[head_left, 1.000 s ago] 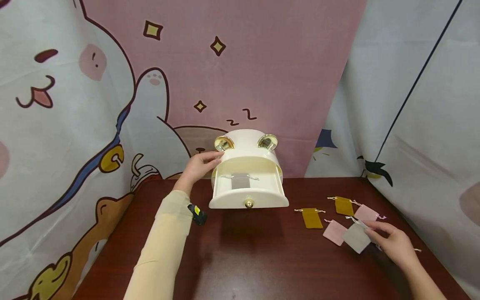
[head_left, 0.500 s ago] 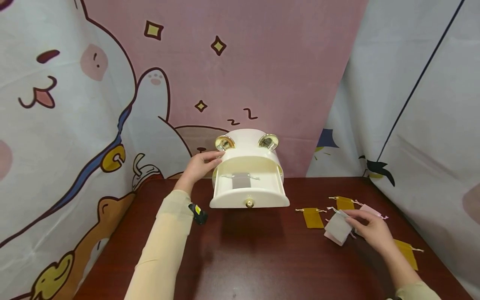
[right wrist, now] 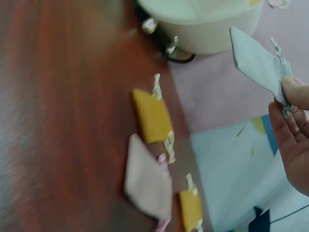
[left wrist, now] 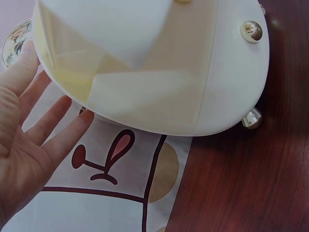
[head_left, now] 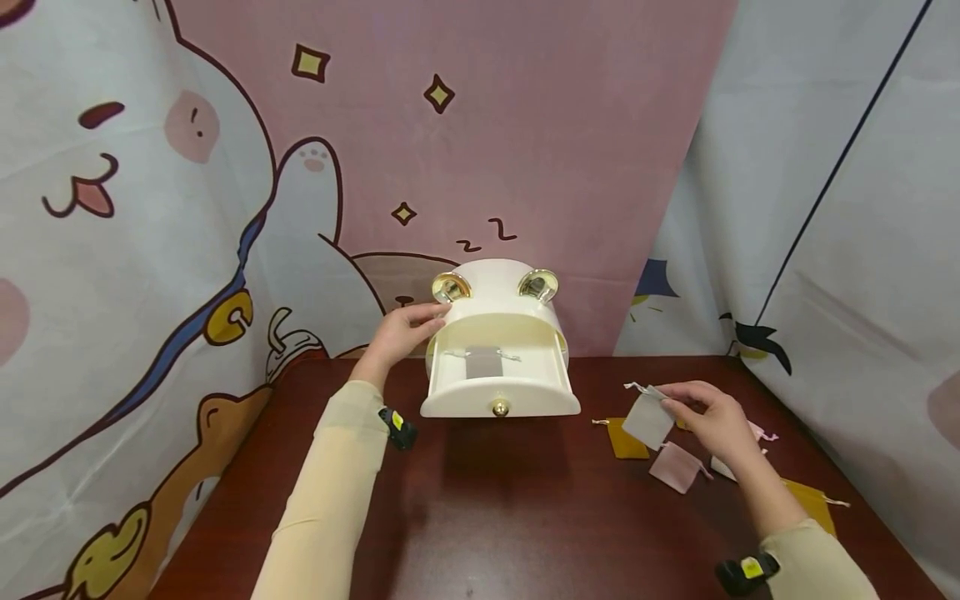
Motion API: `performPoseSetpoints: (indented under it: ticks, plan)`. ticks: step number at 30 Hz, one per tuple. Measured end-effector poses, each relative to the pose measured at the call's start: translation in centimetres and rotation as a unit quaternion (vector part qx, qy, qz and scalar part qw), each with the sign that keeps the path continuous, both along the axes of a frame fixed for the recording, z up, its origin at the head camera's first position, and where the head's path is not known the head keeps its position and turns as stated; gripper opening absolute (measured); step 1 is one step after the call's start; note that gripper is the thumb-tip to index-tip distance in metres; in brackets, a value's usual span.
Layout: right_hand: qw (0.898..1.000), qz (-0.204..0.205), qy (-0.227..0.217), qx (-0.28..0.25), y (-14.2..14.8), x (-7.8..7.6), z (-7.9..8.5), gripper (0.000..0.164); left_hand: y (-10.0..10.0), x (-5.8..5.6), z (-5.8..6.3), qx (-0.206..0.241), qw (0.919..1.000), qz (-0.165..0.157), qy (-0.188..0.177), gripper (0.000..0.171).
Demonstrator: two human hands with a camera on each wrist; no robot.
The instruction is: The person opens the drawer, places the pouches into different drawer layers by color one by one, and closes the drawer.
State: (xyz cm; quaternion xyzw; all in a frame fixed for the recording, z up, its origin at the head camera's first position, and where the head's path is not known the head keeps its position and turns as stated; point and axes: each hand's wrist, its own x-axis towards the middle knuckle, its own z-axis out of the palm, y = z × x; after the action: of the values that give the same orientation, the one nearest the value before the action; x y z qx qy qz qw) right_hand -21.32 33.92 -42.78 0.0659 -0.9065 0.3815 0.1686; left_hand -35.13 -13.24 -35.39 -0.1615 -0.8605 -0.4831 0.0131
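Observation:
A cream box (head_left: 491, 283) with two gold round ornaments stands on the table, its drawer (head_left: 457, 398) pulled out by a gold knob. Inside the drawer lies a grey drawstring pouch (head_left: 483, 363). My left hand (head_left: 401, 337) rests at the box's upper left side, thumb and fairly straight fingers (left wrist: 63, 140) along its edge. Between thumb and fingers my right hand (head_left: 708, 412) pinches another grey drawstring pouch (head_left: 648, 419) by its corded end; this pouch (right wrist: 258, 60) hangs raised above the table in the right wrist view.
Right of the box lie a mustard pouch (head_left: 626, 442), a pink pouch (head_left: 677, 468) and another mustard pouch (head_left: 812, 504). More pouches are partly hidden behind my right hand. A printed cloth (head_left: 570, 167) hangs behind the dark red table (head_left: 480, 533).
My right hand has lifted the grey pouch from the right-hand group and carried it left and up, over the mustard pouch. The left hand and the box stay put.

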Motion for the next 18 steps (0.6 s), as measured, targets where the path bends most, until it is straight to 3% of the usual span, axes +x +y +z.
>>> performPoseSetpoints:
  ticks: [18]
  plan:
    - [0.997, 0.052, 0.065, -0.003, -4.1, -2.8, 6.6, 0.023, 0.0, -0.1, 0.0, 0.004, 1.0000, 0.000, -0.002, 0.038]
